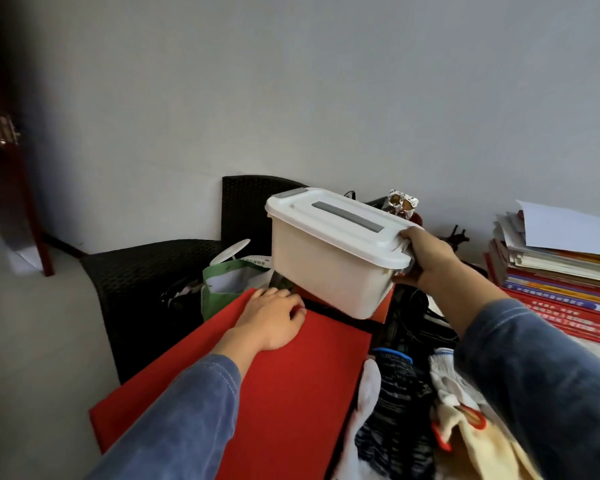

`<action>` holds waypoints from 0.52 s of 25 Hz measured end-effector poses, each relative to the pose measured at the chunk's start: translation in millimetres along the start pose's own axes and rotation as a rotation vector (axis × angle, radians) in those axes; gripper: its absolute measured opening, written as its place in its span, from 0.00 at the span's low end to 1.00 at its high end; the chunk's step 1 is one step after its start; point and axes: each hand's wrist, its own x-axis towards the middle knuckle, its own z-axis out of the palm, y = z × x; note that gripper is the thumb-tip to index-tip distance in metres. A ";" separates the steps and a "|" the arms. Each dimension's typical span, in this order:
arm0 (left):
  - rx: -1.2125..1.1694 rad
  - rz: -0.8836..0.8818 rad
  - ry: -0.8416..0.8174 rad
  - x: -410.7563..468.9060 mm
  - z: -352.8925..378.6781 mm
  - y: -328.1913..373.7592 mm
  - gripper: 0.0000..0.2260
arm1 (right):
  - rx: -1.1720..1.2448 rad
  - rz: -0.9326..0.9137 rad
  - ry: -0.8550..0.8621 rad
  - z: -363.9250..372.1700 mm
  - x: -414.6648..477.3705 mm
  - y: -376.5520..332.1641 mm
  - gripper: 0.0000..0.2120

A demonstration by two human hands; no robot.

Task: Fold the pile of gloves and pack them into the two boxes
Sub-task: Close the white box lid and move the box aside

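Red counter (pixel 291 393): running from the near edge toward the wall, a black band crossing its far end.
Black wicker chair (pixel 136 289): standing just beside the counter's left edge.
White box (pixel 326 271): sitting tilted over the counter's far end with its lid on; contact underneath cannot be told.
Pile of gloves (pixel 413 410): lying just right of the counter, near the camera.
Right hand (pixel 426 258): fingers grasping the box's right end at the lid rim.
Left hand (pixel 271 320): resting palm-down on the counter, fingers loosely bent, grasping nothing.
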 end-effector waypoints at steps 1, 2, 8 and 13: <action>-0.003 0.004 0.009 -9.3 -1.8 -2.0 0.15 | 0.005 0.008 -0.007 7.7 -0.4 5.0 0.11; -0.012 0.008 0.022 -17.3 -3.3 -3.9 0.15 | 0.000 0.015 -0.019 15.7 1.0 10.6 0.12; -0.115 0.012 0.107 -34.0 -5.7 -7.4 0.09 | -0.110 0.104 -0.063 40.5 14.9 54.4 0.17; -0.127 -0.008 0.103 -32.5 -2.9 -8.9 0.08 | -0.169 0.142 -0.055 35.1 26.1 85.5 0.16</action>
